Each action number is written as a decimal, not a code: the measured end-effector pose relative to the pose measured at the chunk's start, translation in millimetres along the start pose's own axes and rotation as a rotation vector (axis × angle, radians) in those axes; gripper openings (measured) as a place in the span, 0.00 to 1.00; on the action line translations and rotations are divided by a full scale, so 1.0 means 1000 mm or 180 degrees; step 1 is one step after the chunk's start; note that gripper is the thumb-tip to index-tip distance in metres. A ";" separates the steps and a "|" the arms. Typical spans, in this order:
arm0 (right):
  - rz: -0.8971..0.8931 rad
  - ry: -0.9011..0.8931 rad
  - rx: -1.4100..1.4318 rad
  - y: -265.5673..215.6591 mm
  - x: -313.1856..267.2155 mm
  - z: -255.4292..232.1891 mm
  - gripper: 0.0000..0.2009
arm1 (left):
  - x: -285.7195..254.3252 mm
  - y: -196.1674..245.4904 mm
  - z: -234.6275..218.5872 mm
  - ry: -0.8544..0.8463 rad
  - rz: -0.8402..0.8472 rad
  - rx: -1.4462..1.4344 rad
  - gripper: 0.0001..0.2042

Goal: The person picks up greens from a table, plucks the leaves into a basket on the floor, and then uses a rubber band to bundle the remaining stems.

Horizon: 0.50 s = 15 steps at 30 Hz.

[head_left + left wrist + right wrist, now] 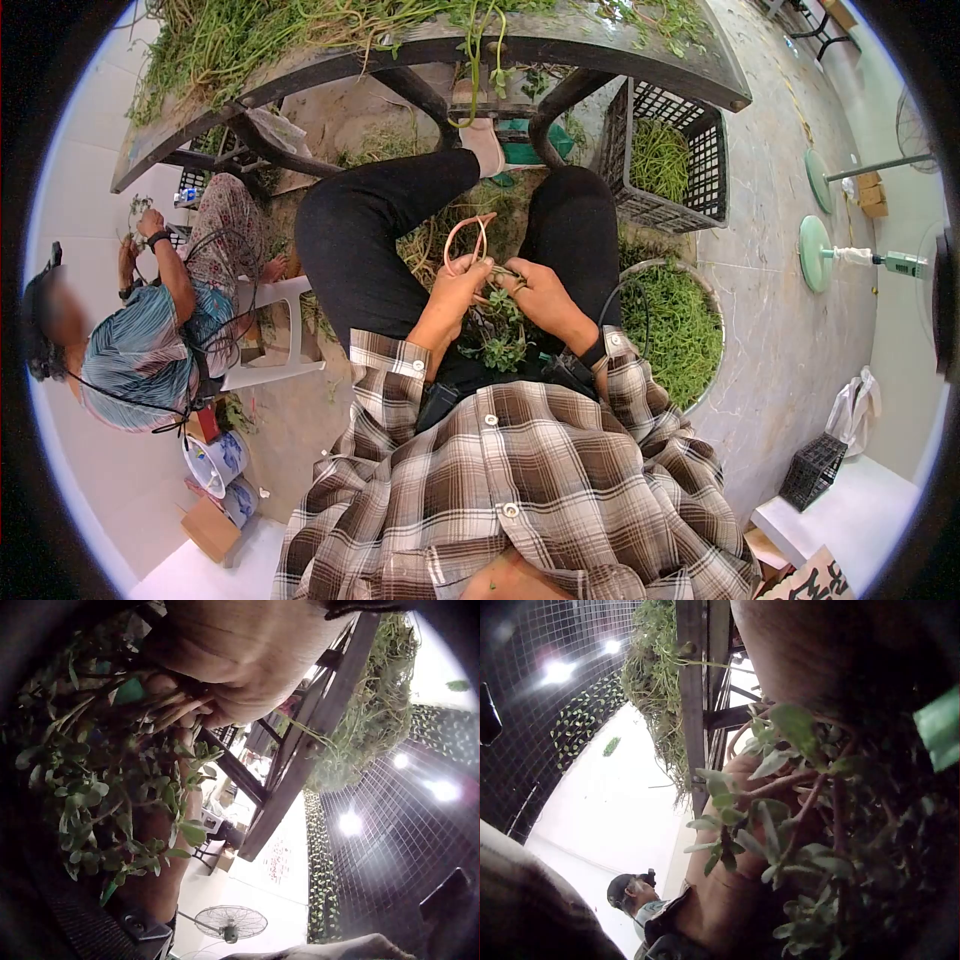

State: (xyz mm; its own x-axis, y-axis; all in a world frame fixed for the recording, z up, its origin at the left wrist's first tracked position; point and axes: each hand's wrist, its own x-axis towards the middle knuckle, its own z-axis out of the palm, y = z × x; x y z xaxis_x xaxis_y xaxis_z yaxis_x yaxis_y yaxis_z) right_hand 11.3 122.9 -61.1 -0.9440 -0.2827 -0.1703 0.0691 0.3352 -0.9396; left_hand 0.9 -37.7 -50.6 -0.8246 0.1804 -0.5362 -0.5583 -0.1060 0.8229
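Between the thighs, the left hand (455,297) pinches reddish stems (484,240) that loop above its fingertips. The right hand (545,299) grips the same bunch close beside it, its fingers curled round the stems. Green leaves (501,352) of the bunch hang below both hands, toward the lap. The left wrist view has the left hand (232,656) at the top, with stems at its fingertips and round leaves (94,799) below. In the right wrist view, leafy stems (810,802) cover part of the fingers.
A table (725,70) heaped with green stems (260,35) stands ahead. To the right are a black crate (720,165) with stems and a round container (722,330) full of greens. Another person (150,340) sits at the left by a white chair (290,330).
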 end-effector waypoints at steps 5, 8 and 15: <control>0.0018 -0.0018 -0.0021 0.001 0.001 0.000 0.10 | 0.000 0.001 0.000 0.0031 -0.0033 0.0023 0.10; 0.0048 -0.0023 -0.0077 0.000 0.000 -0.001 0.11 | -0.003 0.004 0.002 0.0048 -0.0038 0.0094 0.11; 0.0055 -0.0049 -0.0197 0.001 0.002 0.000 0.13 | -0.005 0.007 0.004 0.0076 -0.0053 0.0157 0.11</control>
State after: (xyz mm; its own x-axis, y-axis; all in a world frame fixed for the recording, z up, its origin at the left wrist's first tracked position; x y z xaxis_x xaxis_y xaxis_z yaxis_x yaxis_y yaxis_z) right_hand 9.6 122.9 -62.1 -0.9377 -0.2900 -0.1912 0.0648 0.3949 -0.9164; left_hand 1.2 -35.8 -41.7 -0.8174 0.1583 -0.5538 -0.5673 -0.0546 0.8217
